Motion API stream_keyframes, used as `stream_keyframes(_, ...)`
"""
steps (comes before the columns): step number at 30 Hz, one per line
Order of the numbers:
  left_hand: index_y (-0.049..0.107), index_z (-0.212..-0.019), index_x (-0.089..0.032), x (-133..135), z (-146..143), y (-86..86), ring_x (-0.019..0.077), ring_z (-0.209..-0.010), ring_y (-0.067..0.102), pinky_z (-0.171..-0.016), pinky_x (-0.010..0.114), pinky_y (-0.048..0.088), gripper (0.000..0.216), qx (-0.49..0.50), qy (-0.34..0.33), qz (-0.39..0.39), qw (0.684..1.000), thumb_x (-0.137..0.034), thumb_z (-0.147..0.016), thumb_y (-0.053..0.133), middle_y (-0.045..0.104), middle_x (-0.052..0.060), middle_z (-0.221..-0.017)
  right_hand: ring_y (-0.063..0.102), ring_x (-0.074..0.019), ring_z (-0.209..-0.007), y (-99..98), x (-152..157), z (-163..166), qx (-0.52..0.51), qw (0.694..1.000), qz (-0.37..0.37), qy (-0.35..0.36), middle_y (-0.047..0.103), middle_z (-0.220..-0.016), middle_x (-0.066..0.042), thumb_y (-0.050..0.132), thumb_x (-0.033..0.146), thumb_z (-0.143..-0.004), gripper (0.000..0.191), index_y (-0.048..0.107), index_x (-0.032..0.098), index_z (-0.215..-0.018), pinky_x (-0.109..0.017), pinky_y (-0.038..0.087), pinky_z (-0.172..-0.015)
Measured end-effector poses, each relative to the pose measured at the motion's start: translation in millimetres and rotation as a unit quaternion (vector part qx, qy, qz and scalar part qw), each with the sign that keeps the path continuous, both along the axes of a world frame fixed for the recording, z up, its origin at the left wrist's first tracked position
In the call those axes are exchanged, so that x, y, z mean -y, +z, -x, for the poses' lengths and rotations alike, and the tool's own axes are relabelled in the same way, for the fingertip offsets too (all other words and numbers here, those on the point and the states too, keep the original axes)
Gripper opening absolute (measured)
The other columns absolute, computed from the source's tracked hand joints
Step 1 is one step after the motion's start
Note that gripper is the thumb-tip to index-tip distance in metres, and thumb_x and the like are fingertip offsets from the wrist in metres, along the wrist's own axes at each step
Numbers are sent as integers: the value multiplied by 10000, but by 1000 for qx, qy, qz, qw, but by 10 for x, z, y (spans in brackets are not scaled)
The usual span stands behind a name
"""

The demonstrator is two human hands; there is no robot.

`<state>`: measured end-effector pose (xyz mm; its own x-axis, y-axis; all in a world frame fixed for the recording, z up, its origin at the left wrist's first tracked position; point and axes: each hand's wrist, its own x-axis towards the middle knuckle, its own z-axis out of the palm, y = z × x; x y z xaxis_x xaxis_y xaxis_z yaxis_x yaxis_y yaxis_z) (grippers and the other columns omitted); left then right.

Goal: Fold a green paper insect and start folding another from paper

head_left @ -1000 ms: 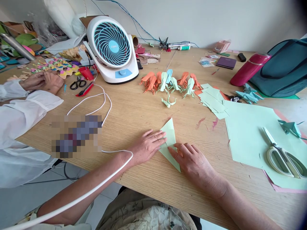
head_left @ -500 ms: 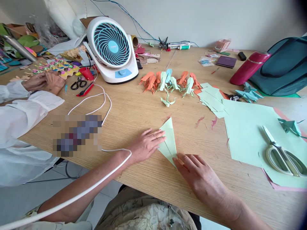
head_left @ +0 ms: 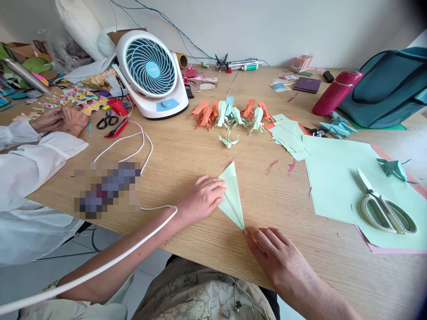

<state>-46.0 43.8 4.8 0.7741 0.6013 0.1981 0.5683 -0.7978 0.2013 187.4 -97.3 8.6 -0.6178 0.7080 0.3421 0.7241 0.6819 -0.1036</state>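
A pale green folded paper [head_left: 232, 195], shaped like a narrow kite with a crease line down it, lies flat on the table in front of me. My left hand [head_left: 204, 198] rests on its left edge, palm down with the fingers stretched out. At the paper's lower tip, my right hand [head_left: 271, 249] has its fingers curled and the tip pinched between thumb and forefinger. Beyond the sheet stands a small pale green paper crane [head_left: 228, 140]. Behind it is a group of orange, green and blue folded paper figures [head_left: 222, 114].
Large green sheets [head_left: 333, 178] with scissors [head_left: 383, 209] lie on the right, near a stack of small paper pieces [head_left: 289, 137]. A white fan [head_left: 151, 73] stands at back left. A co-worker's hands [head_left: 68, 119] are at far left. A white cable [head_left: 120, 262] crosses my left forearm.
My right hand has slid down along the paper's edge to its lower tip. The left hand stays on the paper. The whole view has shifted slightly.
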Motion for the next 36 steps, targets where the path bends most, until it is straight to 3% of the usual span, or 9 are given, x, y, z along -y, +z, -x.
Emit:
stream_keyframes(2, 644, -1106, -163, 34, -88, 40, 240, -1247, 575, -1104, 453, 387, 240, -2, 19, 6, 1000, -300, -1003, 478, 663, 104, -1273, 574, -235, -806, -7, 5, 5, -6, 1000, -1, -3, 688, -1065, -176, 416, -1, -900, 351, 692, 10, -1117, -367, 544, -709)
stream_keyframes(4, 609, -1178, -150, 76, -178, 53, 255, -1285, 544, -1107, 440, 383, 306, 1, 44, 23, 999, -364, -978, 522, 622, 135, -1332, 572, -233, -809, -13, 1, 12, -12, 1000, -4, -6, 690, -1045, -168, 418, 16, -917, 339, 699, 10, -1107, -361, 543, -717)
stream_keyframes(8, 270, -1519, -102, 151, -330, 13, 318, -1498, 258, -1205, 497, 216, 897, -21, 65, 52, 996, -614, -860, 597, 301, 210, -1599, 566, -235, -809, -26, -9, 20, -17, 1000, -15, -6, 690, -1002, -164, 421, 41, -936, 327, 703, 14, -1099, -363, 542, -728)
stream_keyframes(12, 137, -1563, -61, 170, -422, -6, 339, -1537, 98, -1224, 526, 97, 1093, -97, 74, 107, 987, -753, -810, 522, 126, 225, -1641, 565, -242, -838, -56, 1, 13, -31, 999, -12, -6, 680, -1025, -177, 398, 32, -932, 353, 682, 5, -1140, -367, 544, -740)
stream_keyframes(17, 141, -1562, -20, 167, -449, 26, 341, -1541, 43, -1227, 528, 71, 1062, -152, 90, 118, 977, -751, -852, 441, 43, 217, -1644, 566, -249, -865, -112, 25, 1, -35, 999, -13, -10, 674, -1040, -176, 385, 47, -944, 359, 677, 12, -1150, -369, 543, -741)
stream_keyframes(24, 170, -1565, -41, 29, -409, -43, 327, -1543, 55, -1217, 558, 97, 848, -152, 112, 72, 979, -623, -967, 322, 64, 194, -1647, 571, -254, -885, -181, 50, 6, -41, 999, -12, -23, 665, -1087, -159, 412, 50, -929, 362, 668, 71, -1183, -377, 541, -772)
stream_keyframes(32, 209, -1561, -60, -110, -413, -119, 347, -1530, 127, -1185, 622, 153, 663, -143, 186, 49, 971, -433, -1020, 292, 144, 187, -1645, 597, -252, -878, -167, 84, 9, -49, 998, 8, -33, 670, -1092, -145, 434, 6, -877, 405, 623, 105, -1222, -379, 547, -768)
stream_keyframes(36, 273, -1538, -87, -81, -419, -104, 346, -1475, 277, -1148, 545, 280, 631, -90, 206, 38, 974, -385, -997, 403, 296, 198, -1604, 625, -226, -879, -88, 34, -18, -107, 989, 84, -60, 657, -1060, -117, 384, 22, -922, 432, 547, 170, -1293, -358, 551, -769)
